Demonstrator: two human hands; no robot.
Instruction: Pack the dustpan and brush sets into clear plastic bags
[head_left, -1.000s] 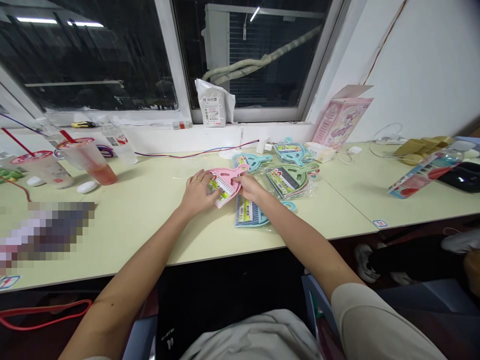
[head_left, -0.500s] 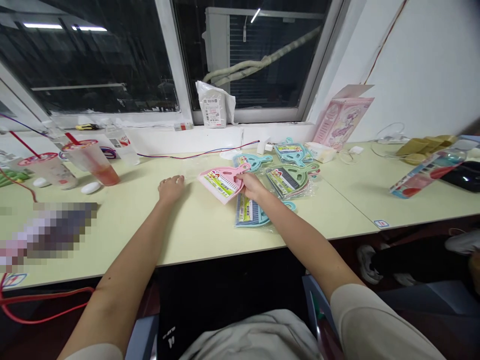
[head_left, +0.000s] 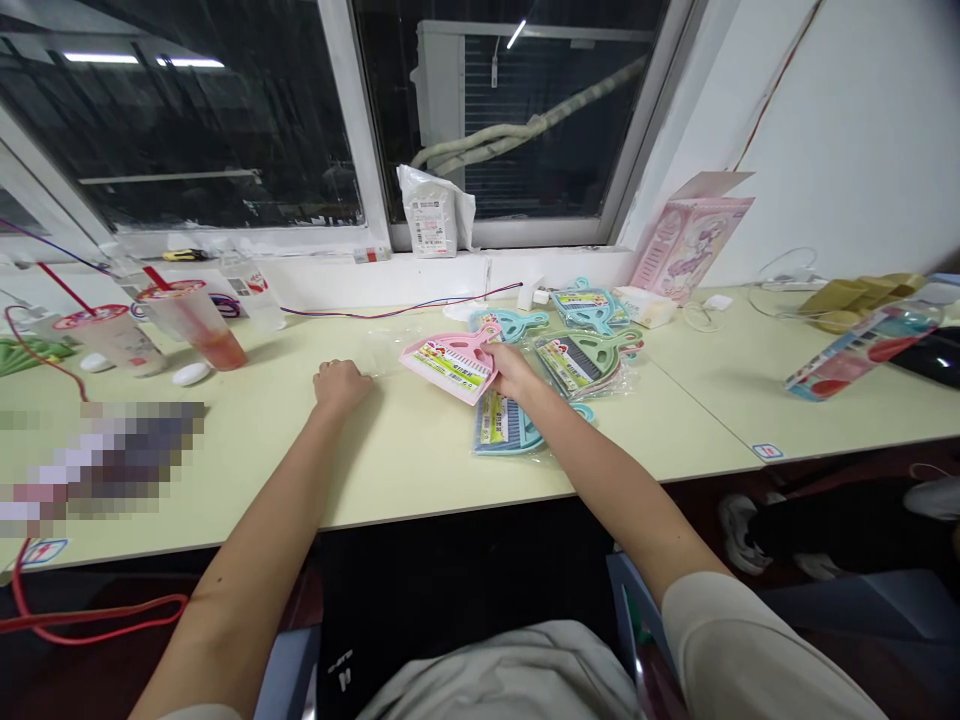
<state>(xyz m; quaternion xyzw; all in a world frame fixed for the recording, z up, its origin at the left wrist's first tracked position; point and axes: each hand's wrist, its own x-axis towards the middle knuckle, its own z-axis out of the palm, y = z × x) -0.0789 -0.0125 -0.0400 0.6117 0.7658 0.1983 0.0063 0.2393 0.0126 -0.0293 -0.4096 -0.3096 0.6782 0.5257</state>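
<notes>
My right hand (head_left: 512,371) grips a pink mini dustpan-and-brush set (head_left: 452,364) by its right edge, held just above the pale green table (head_left: 390,450). My left hand (head_left: 341,385) rests on the table to the left of it, fingers curled into a loose fist on something I cannot make out, perhaps thin clear plastic. Under my right wrist lies a blue dustpan set (head_left: 501,427) in its wrapper. Behind it lie a teal set (head_left: 510,323), a green set (head_left: 581,357) and another teal one (head_left: 587,305).
Two plastic drink cups with red straws (head_left: 196,322) (head_left: 112,337) stand at the left by white earbuds cases (head_left: 190,373). A white bag (head_left: 433,212) sits on the windowsill. A pink box (head_left: 690,240) leans on the wall; a packaged toy (head_left: 855,350) lies right. Red cable loops below the left table edge (head_left: 90,615).
My left hand let go of the pink dustpan set and slid left onto the table, curling shut. My right hand keeps the set, now tilted flatter.
</notes>
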